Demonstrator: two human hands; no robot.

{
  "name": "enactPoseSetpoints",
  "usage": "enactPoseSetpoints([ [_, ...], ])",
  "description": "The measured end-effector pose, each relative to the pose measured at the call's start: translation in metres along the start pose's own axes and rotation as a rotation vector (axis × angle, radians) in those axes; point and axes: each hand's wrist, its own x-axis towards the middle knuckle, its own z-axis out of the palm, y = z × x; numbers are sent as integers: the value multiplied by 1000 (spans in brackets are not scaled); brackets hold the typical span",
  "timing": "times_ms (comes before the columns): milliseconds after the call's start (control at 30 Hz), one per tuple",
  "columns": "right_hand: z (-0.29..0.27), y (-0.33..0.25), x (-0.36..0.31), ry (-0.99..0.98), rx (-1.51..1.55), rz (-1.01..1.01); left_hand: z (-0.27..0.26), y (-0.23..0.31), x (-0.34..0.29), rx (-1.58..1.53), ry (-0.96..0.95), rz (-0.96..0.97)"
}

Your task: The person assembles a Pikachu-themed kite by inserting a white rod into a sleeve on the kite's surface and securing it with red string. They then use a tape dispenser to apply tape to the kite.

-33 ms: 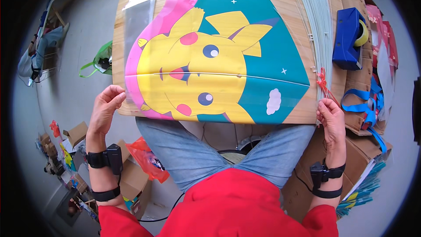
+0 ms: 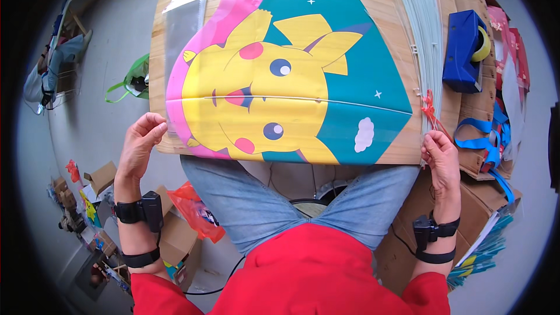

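Observation:
A printed sheet (image 2: 373, 70) in teal and pink, with a yellow long-eared cartoon animal on it, lies spread on the wooden board (image 2: 389, 3). Across the sheet runs a thin pale line (image 2: 361, 105), a rod or a seam. Just off the board's near left corner is my left hand (image 2: 139, 144), its thumb and fingers pinched together; whatever is between them is hidden. My right hand (image 2: 441, 154) is pinched by the near right corner, beside the ends of a bundle of thin white rods (image 2: 430, 41) bound with a red tie (image 2: 429, 106). What it grips is unclear.
To the right, a blue tape dispenser (image 2: 461, 52) with yellowish tape stands by a cardboard box (image 2: 469, 105) and blue strapping (image 2: 484, 146). Left of the board is a green bag (image 2: 137, 76). An orange-red plastic bag (image 2: 198, 213) and a carton (image 2: 175, 242) lie lower left.

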Motion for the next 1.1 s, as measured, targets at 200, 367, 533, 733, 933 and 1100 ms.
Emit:
enactPoseSetpoints([
  [200, 2, -1, 1, -7, 35, -61, 7, 6, 2, -74, -15, 16],
  [367, 5, 8, 18, 63, -151, -259, 7, -4, 9, -22, 27, 50],
  [533, 2, 13, 25, 172, -190, -305, 20, -4, 24, -57, 124, 33],
  [733, -3, 22, 40, 205, -226, -342, 29, 2, 34, -54, 126, 13],
  [933, -7, 24, 49, 224, -268, -384, 32, 0, 45, 71, 148, 25],
  [1100, 23, 4, 35, 315, -480, -376, 26, -16, 61, 128, 155, 56],
])
